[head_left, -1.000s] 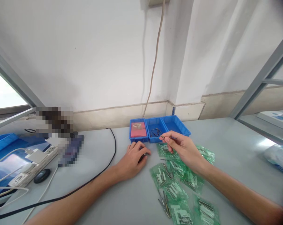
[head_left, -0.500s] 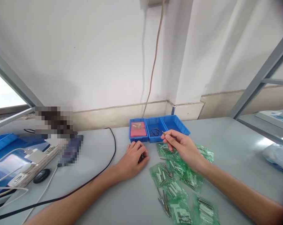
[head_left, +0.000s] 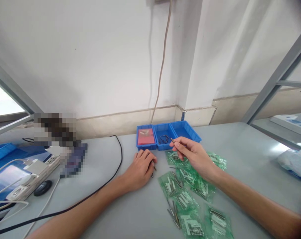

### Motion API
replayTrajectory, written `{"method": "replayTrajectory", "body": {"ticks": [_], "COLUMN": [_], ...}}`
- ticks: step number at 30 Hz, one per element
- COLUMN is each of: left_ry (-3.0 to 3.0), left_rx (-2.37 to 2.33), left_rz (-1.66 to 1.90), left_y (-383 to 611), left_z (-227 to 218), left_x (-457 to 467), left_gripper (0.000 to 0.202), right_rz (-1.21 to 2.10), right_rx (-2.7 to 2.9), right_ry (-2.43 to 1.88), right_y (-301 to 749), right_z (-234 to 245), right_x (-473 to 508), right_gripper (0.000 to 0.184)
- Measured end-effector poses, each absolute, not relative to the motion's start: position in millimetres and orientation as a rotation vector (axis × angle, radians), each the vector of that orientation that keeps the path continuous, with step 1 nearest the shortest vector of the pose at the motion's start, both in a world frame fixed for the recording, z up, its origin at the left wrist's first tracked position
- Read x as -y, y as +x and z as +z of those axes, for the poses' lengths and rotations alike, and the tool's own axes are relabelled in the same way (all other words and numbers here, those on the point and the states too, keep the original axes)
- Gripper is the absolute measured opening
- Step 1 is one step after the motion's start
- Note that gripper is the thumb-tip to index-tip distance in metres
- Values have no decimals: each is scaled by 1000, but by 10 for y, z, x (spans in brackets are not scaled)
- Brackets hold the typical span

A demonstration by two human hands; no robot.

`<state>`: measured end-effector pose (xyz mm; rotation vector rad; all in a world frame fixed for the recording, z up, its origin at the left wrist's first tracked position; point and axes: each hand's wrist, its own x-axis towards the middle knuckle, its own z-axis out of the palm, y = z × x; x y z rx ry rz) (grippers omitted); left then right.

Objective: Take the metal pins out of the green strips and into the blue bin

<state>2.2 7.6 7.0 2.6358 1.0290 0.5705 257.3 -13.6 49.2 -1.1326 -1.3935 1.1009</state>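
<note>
My right hand [head_left: 189, 152] pinches a thin metal pin [head_left: 172, 140] between thumb and forefinger, at the front edge of the middle blue bin [head_left: 162, 126]. Several dark metal pins [head_left: 162, 139] lie inside that bin. On the table to the left, my left hand [head_left: 142, 167] is curled palm-down over a few small metal pins [head_left: 152, 169] whose ends poke out beside the thumb. Green plastic bags [head_left: 187, 200] holding metal pins and white strips are spread below and under my right hand. More loose metal pins [head_left: 174, 214] rest among these bags.
The left blue bin [head_left: 147, 148] holds a red sheet with a clear packet; the right one [head_left: 185, 129] adjoins the middle bin. A black cable [head_left: 122, 151] crosses the table and my left forearm. A power strip [head_left: 18, 191] and a black mouse-like object [head_left: 43, 188] are at left.
My left hand's fingers have shifted over the pins, so their ends show differently by the thumb. My right hand stays nearly in place with its pin; the view has moved slightly.
</note>
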Motion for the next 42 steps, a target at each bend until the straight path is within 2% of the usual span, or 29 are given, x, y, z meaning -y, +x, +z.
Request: {"method": "replayTrajectory", "body": {"ticks": [8,16,21,26,29,33,35,38,42], "left_ry": [2632,2605,2637,2628,2607,2631,2639,2625,2617], "left_rx": [-1055,-1044,-1040,-1056,-1051,-1047,-1045,-1056,-1065], "left_rz": [553,553,560,561,566,563,560,562,590], "left_y": [26,29,23,24,23,22,23,27,24], "left_z": [96,108,102,105,103,98,97,96,81], "left_x": [-58,-46,-48,-43,-38,-46,-51,-52,-52], "left_gripper": [9,30,10,12,19,5,13,6,10], "right_rz": [1107,1110,1114,1119,1119,1114,1111,1111,1120], "right_rx": [1381,1391,1397,1399,1400,1397,1400,1410,1413], "right_ry": [-1145,-1146,-1150,-1140,-1131,-1141,-1144,-1143,-1132], "right_y": [2560,2561,2565,2573,2577,2577,2576,2578,2581], "right_z": [515,511,499,484,477,475,474,467,456], "right_x": [162,167,156,150,150,150,149,146,143], "right_gripper": [32,33,33,31,30,33,35,34,33]}}
